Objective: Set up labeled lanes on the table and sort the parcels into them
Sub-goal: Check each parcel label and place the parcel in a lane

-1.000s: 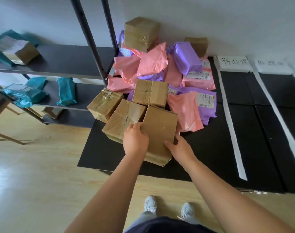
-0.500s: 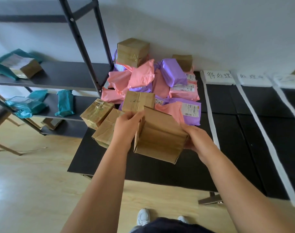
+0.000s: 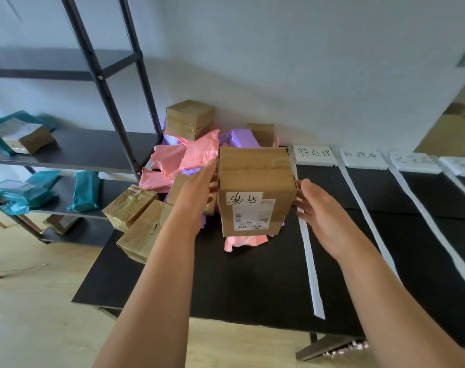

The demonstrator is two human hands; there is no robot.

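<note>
The labelled cardboard box (image 3: pixel 255 192) hangs above the worktop (image 3: pixel 252 282), pressed between left hand (image 3: pixel 199 192) and right hand (image 3: pixel 318 208), each grip flat, fingers uncurled. Slackened pressure would likely drop it; lanes (image 3: pixel 385 197) lie at 3 o'clock.

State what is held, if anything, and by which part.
A cardboard box, pressed between both hands by its sides: left hand on its left side, right hand on its right side.

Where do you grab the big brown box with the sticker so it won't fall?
Press the cardboard box on its two flat side walls, left hand from the left, right hand from the right. It is upright, tall and looks too wide for one hand.
</note>
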